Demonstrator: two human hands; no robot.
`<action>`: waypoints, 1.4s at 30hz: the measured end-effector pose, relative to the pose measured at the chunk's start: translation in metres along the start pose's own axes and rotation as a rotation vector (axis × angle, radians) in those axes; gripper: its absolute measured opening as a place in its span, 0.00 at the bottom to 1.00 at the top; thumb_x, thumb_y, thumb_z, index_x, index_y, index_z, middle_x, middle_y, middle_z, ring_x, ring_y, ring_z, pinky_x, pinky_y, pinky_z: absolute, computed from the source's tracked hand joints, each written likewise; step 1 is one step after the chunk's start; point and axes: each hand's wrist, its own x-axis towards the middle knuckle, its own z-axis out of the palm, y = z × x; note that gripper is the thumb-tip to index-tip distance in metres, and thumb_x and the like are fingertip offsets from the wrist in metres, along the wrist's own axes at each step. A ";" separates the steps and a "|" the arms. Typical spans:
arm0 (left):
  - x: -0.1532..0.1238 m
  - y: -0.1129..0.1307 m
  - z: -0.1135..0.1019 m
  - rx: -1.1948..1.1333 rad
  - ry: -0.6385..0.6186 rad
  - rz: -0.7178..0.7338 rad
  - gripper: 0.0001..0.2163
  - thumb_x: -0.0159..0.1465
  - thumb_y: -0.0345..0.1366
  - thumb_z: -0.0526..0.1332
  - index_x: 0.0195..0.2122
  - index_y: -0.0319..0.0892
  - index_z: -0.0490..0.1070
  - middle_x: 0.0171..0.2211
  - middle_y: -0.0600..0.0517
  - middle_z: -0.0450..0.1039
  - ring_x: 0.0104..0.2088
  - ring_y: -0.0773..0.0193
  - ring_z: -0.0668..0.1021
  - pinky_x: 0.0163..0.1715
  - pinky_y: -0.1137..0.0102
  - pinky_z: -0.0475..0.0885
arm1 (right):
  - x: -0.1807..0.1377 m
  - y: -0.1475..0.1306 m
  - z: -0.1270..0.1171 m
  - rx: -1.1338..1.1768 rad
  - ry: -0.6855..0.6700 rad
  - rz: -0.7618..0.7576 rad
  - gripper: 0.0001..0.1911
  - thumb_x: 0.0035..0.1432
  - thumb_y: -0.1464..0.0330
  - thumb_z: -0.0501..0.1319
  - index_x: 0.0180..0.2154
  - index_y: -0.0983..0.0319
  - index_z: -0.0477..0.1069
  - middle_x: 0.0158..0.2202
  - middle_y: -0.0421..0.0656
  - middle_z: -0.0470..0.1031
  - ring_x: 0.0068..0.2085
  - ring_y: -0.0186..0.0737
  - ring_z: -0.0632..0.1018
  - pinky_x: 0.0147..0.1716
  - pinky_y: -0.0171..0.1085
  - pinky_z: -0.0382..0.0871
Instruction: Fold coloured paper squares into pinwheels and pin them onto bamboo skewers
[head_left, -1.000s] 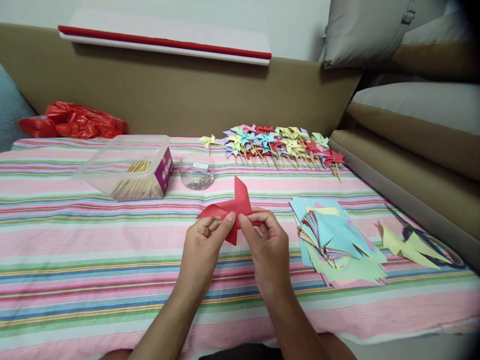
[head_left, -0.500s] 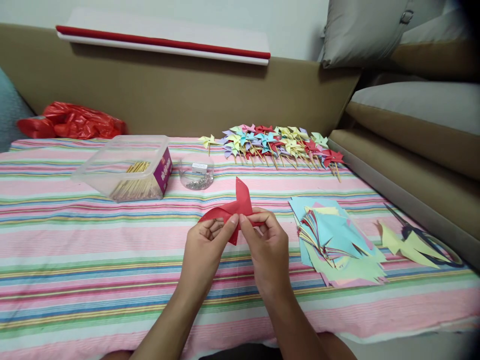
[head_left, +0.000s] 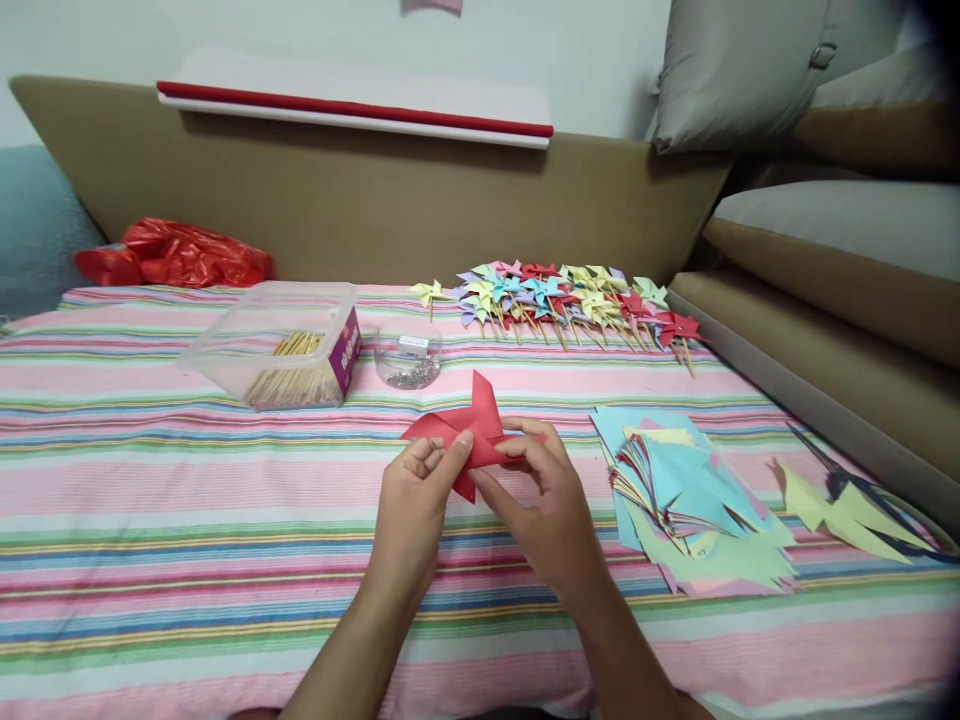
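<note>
A red paper pinwheel is held above the striped tablecloth in the middle of the view. My left hand pinches its centre from the left with thumb and forefinger. My right hand curls its fingers over the pinwheel's right flap, with the thumb beneath it. A clear plastic box of wooden sticks lies tilted at the left. A small clear tub of metal pins stands beside the box.
Several finished pinwheels on sticks lie in a row at the back. A stack of cut coloured paper sits at the right, with yellow scraps and scissors beyond. A red plastic bag rests at the back left. Sofa cushions border the table.
My right hand has shifted its grip, and its fingers now curl further over the right flap. The view has moved slightly down and to the left.
</note>
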 end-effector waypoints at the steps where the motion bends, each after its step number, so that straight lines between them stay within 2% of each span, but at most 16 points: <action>1: 0.001 0.001 -0.001 0.010 -0.010 -0.010 0.13 0.59 0.41 0.71 0.26 0.39 0.71 0.24 0.56 0.71 0.26 0.70 0.70 0.29 0.75 0.67 | 0.001 0.001 -0.003 -0.061 -0.019 -0.027 0.04 0.57 0.67 0.68 0.36 0.57 0.75 0.51 0.44 0.70 0.54 0.45 0.74 0.52 0.46 0.72; 4: 0.000 0.003 -0.003 0.047 -0.020 -0.021 0.16 0.58 0.43 0.71 0.23 0.40 0.67 0.21 0.58 0.67 0.24 0.70 0.67 0.26 0.75 0.64 | 0.002 0.005 -0.008 -0.152 -0.016 -0.059 0.03 0.60 0.65 0.67 0.35 0.56 0.76 0.51 0.45 0.70 0.56 0.46 0.73 0.56 0.48 0.68; 9: -0.004 0.005 -0.007 0.063 0.004 -0.024 0.19 0.56 0.45 0.72 0.21 0.40 0.65 0.20 0.58 0.65 0.23 0.70 0.66 0.26 0.74 0.63 | -0.002 0.007 -0.003 -0.190 -0.016 -0.089 0.05 0.61 0.63 0.66 0.33 0.56 0.76 0.50 0.46 0.70 0.57 0.48 0.72 0.54 0.49 0.69; 11: -0.005 0.008 -0.011 0.049 0.012 -0.026 0.19 0.56 0.45 0.72 0.21 0.40 0.66 0.20 0.57 0.66 0.23 0.69 0.67 0.25 0.74 0.63 | -0.006 0.006 0.000 -0.186 -0.011 -0.094 0.03 0.60 0.63 0.67 0.36 0.54 0.77 0.51 0.46 0.70 0.58 0.49 0.72 0.54 0.50 0.69; 13: -0.004 0.013 -0.017 0.049 0.029 -0.016 0.17 0.57 0.45 0.71 0.22 0.40 0.68 0.21 0.56 0.68 0.24 0.68 0.68 0.25 0.73 0.64 | -0.008 0.007 -0.001 -0.139 0.016 -0.087 0.07 0.61 0.62 0.66 0.42 0.53 0.76 0.54 0.46 0.68 0.58 0.50 0.71 0.53 0.51 0.69; 15: -0.003 0.019 -0.024 0.099 0.054 0.019 0.16 0.58 0.45 0.70 0.23 0.41 0.70 0.21 0.55 0.69 0.23 0.67 0.68 0.24 0.73 0.63 | -0.007 0.010 -0.005 -0.084 0.092 -0.081 0.11 0.62 0.61 0.64 0.47 0.52 0.74 0.55 0.47 0.68 0.58 0.50 0.71 0.52 0.50 0.70; 17: -0.003 0.025 -0.032 0.219 0.062 0.097 0.15 0.60 0.45 0.68 0.23 0.42 0.70 0.20 0.55 0.69 0.22 0.66 0.68 0.23 0.72 0.62 | 0.001 0.014 -0.012 -0.087 0.183 -0.078 0.09 0.64 0.61 0.62 0.46 0.54 0.74 0.54 0.47 0.70 0.55 0.49 0.73 0.51 0.50 0.70; 19: -0.005 0.029 -0.039 0.391 0.041 0.196 0.16 0.61 0.43 0.67 0.21 0.43 0.68 0.19 0.54 0.69 0.22 0.65 0.69 0.24 0.70 0.61 | 0.019 0.018 -0.016 -0.150 0.198 -0.070 0.09 0.66 0.60 0.60 0.43 0.55 0.74 0.51 0.47 0.72 0.53 0.48 0.74 0.51 0.49 0.70; 22: -0.007 0.033 -0.050 0.594 0.004 0.278 0.17 0.63 0.43 0.64 0.19 0.43 0.67 0.19 0.53 0.68 0.22 0.63 0.69 0.24 0.69 0.60 | 0.060 0.019 -0.009 -0.298 0.057 -0.136 0.11 0.68 0.59 0.57 0.42 0.58 0.74 0.47 0.47 0.75 0.49 0.46 0.77 0.47 0.46 0.71; 24: -0.007 0.034 -0.056 0.598 -0.003 0.259 0.18 0.64 0.43 0.63 0.19 0.43 0.67 0.19 0.53 0.67 0.23 0.63 0.68 0.25 0.69 0.60 | 0.093 0.016 0.009 -0.403 -0.069 -0.199 0.12 0.68 0.59 0.56 0.40 0.59 0.73 0.43 0.46 0.76 0.45 0.44 0.77 0.45 0.43 0.71; 28: -0.004 0.036 -0.067 0.295 -0.018 0.141 0.16 0.64 0.44 0.64 0.22 0.43 0.66 0.21 0.54 0.66 0.25 0.65 0.68 0.27 0.70 0.62 | 0.157 0.013 0.064 -0.488 -0.304 -0.243 0.11 0.68 0.64 0.56 0.41 0.61 0.75 0.43 0.45 0.79 0.45 0.42 0.78 0.46 0.39 0.69; 31: -0.004 0.037 -0.069 0.064 -0.048 0.060 0.16 0.63 0.44 0.65 0.24 0.42 0.65 0.21 0.56 0.64 0.25 0.67 0.66 0.26 0.71 0.61 | 0.192 0.022 0.106 -0.569 -0.547 -0.213 0.09 0.65 0.69 0.58 0.41 0.62 0.77 0.42 0.47 0.81 0.41 0.40 0.79 0.43 0.38 0.70; 34: -0.008 0.035 -0.065 -0.079 -0.063 -0.010 0.16 0.61 0.46 0.68 0.25 0.41 0.67 0.22 0.55 0.64 0.25 0.68 0.66 0.26 0.72 0.61 | 0.214 0.039 0.134 -0.679 -0.807 -0.153 0.05 0.63 0.69 0.64 0.38 0.64 0.77 0.36 0.42 0.80 0.35 0.37 0.79 0.40 0.39 0.73; 36: -0.011 0.032 -0.060 -0.148 -0.050 -0.076 0.18 0.57 0.48 0.70 0.24 0.41 0.66 0.21 0.56 0.63 0.23 0.69 0.66 0.24 0.72 0.60 | 0.223 0.049 0.145 -0.761 -0.916 -0.115 0.08 0.63 0.66 0.65 0.36 0.64 0.76 0.34 0.40 0.79 0.34 0.37 0.79 0.39 0.40 0.75; 39: -0.014 0.026 -0.054 -0.195 0.029 -0.127 0.20 0.51 0.49 0.74 0.22 0.42 0.66 0.19 0.58 0.61 0.22 0.70 0.65 0.25 0.72 0.62 | 0.233 0.058 0.152 -0.858 -0.988 -0.078 0.11 0.65 0.62 0.63 0.37 0.65 0.75 0.36 0.40 0.78 0.37 0.38 0.79 0.40 0.41 0.76; 42: -0.016 0.021 -0.052 -0.217 0.068 -0.124 0.19 0.49 0.49 0.75 0.23 0.41 0.70 0.18 0.58 0.60 0.22 0.69 0.65 0.25 0.72 0.65 | 0.238 0.063 0.156 -0.923 -1.018 -0.062 0.12 0.65 0.61 0.63 0.39 0.65 0.75 0.39 0.41 0.78 0.38 0.39 0.79 0.39 0.41 0.76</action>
